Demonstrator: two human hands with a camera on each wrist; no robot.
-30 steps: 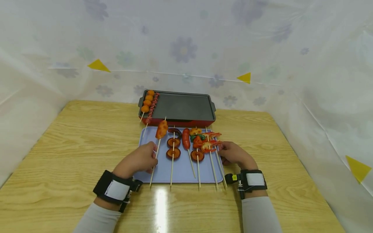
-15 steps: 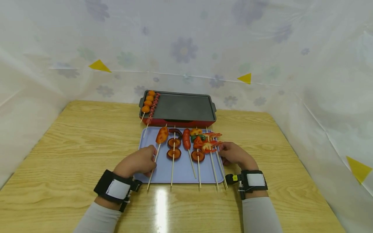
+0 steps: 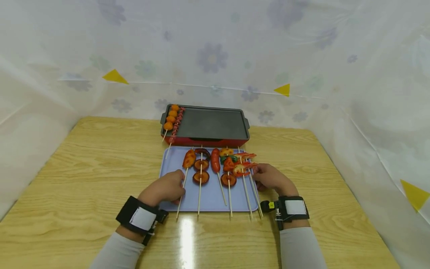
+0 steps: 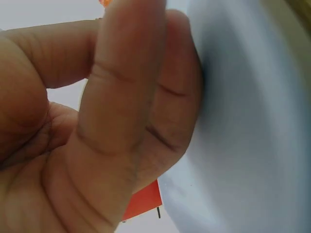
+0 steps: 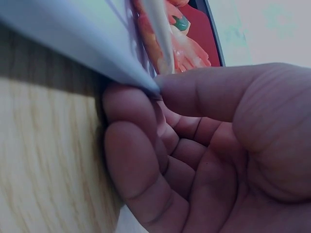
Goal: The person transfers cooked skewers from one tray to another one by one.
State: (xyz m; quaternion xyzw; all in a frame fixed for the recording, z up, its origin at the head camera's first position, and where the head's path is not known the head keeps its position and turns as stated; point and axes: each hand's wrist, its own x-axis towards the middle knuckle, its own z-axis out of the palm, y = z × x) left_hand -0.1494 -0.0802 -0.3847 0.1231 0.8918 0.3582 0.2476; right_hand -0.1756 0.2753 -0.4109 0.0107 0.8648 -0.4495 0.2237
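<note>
Shifting rightward: orange-brown skewer (image 3: 189, 158), seemingly on tray (image 3: 211, 194)

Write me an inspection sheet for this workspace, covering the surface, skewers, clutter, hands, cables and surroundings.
Surface: wood-grain table, with a lavender tray in front of a red-and-black grill.
Skewers: orange-ball skewer and meat skewer on the grill; mushroom skewer, sausage skewer, mixed skewer and shrimp skewers on the tray.
Clutter: nothing seen.
Hands: left hand holds the chicken-wing skewer by its stick; right hand pinches the tray's right edge.
Cables: nothing seen.
Surroundings: flower-patterned sheeting with yellow triangles.
</note>
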